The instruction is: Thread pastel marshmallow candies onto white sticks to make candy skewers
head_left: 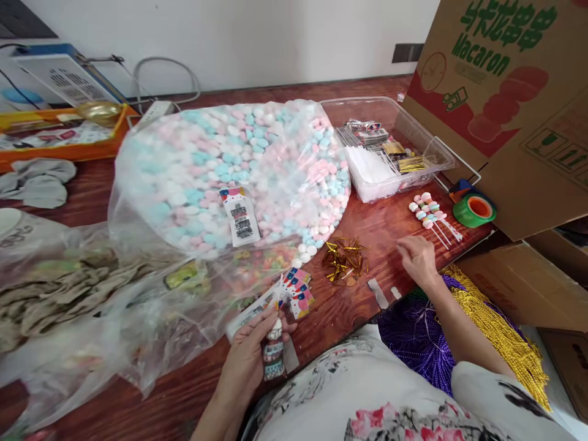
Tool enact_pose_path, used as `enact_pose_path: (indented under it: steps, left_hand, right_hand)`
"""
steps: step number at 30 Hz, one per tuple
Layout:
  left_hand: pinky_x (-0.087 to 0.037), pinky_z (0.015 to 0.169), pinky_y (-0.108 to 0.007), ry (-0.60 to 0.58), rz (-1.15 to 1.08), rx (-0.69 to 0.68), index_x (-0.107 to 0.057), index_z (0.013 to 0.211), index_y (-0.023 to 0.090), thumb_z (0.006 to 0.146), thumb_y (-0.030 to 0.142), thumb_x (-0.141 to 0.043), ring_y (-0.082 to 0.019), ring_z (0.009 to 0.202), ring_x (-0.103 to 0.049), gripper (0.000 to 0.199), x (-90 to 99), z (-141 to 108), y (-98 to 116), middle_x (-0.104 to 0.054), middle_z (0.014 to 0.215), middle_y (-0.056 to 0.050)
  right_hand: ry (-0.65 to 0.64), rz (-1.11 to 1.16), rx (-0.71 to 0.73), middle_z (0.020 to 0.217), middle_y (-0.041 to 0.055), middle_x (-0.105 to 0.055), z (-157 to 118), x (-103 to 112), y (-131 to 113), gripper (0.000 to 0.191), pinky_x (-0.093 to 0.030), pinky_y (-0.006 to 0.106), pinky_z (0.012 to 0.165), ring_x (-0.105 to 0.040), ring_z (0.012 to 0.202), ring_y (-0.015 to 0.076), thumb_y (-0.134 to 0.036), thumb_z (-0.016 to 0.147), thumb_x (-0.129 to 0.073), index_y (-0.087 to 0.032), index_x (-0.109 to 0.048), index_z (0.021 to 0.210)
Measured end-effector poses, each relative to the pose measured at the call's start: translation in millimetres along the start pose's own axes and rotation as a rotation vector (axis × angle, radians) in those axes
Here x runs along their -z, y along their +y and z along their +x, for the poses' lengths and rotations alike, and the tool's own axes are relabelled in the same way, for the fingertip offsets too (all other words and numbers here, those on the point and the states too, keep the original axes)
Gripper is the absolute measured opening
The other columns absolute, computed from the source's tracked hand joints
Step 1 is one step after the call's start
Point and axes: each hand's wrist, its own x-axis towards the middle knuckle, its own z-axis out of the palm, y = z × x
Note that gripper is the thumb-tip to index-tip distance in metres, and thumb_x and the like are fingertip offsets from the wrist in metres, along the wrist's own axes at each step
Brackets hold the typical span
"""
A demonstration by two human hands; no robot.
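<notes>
In my left hand (pixel 257 340), low in the middle, is a small printed clear bag of marshmallows (pixel 274 355) with its neck gathered at the top. My fingers wrap around it. Right of it, over the table edge, my right hand (pixel 419 260) is closed with curled fingers; whatever is in them, if anything, is hidden. Between the hands lies a loose pile of gold twist ties (pixel 345 260). Fanned colourful printed bags (pixel 297 288) lie just beyond my left hand. Several marshmallow skewers (pixel 428 211) on white sticks rest beyond my right hand.
A big clear bag of pastel marshmallows (pixel 220 153) fills the table's middle, with a printed packet (pixel 239 217) on it. A clear plastic tub (pixel 381 177) holds sticks and ties. Green tape (pixel 474 211) lies near a Macaron carton (pixel 509 122). Gold and purple bead strands (pixel 496 334) hang at right.
</notes>
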Motion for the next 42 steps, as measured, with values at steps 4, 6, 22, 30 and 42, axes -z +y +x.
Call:
enact_pose_path:
  steps: [4, 6, 22, 30, 42]
  left_hand:
    - [-0.051, 0.048, -0.023, 0.021, -0.088, -0.099, -0.069, 0.079, 0.013, 0.060, 0.033, -0.085, -0.013, 0.052, -0.062, 0.033, -5.3, 8, 5, -0.067, 0.063, 0.000]
    - [-0.053, 0.050, -0.025, 0.032, -0.131, -0.144, -0.068, 0.081, 0.013, 0.061, 0.031, -0.083, -0.013, 0.051, -0.061, 0.030, -7.1, 10, 9, -0.067, 0.064, 0.001]
    - [-0.053, 0.051, -0.027, -0.007, -0.204, -0.168, -0.070, 0.077, 0.014, 0.060, 0.029, -0.085, -0.020, 0.063, -0.068, 0.027, -3.4, -16, -4, -0.069, 0.064, -0.003]
    - [-0.052, 0.050, -0.026, 0.075, -0.274, -0.131, -0.069, 0.084, 0.015, 0.060, 0.029, -0.086, -0.017, 0.057, -0.066, 0.032, 17.7, -17, -17, -0.071, 0.066, -0.001]
    - [-0.050, 0.050, -0.022, 0.014, -0.202, -0.100, -0.069, 0.079, 0.016, 0.062, 0.034, -0.085, -0.013, 0.052, -0.064, 0.029, 7.9, -19, -26, -0.072, 0.068, -0.002]
  right_hand:
    - [-0.150, 0.023, 0.159, 0.097, 0.0039, -0.075, 5, -12, -29, 0.016, -0.038, 0.034, 0.083, -0.061, 0.094, 0.0212, -0.023, 0.092, -0.056, -0.023, -0.072, 0.091]
    - [-0.174, 0.026, 0.188, 0.097, 0.0038, -0.074, 9, -12, -39, 0.015, -0.037, 0.034, 0.082, -0.061, 0.094, 0.0206, -0.021, 0.092, -0.057, -0.023, -0.072, 0.092]
    - [-0.185, -0.033, 0.265, 0.090, 0.0034, -0.070, -19, -16, -70, 0.018, -0.031, 0.035, 0.083, -0.054, 0.092, 0.0197, -0.023, 0.094, -0.056, -0.026, -0.073, 0.092]
    - [-0.389, -0.311, 0.494, 0.103, 0.0060, -0.067, 4, -12, -88, 0.023, -0.025, 0.041, 0.083, -0.046, 0.098, 0.0238, -0.015, 0.087, -0.057, -0.028, -0.074, 0.098]
    - [-0.462, -0.105, 0.530, 0.094, 0.0048, -0.066, 16, -19, -69, 0.019, -0.029, 0.038, 0.082, -0.049, 0.095, 0.0212, -0.020, 0.093, -0.056, -0.026, -0.074, 0.093]
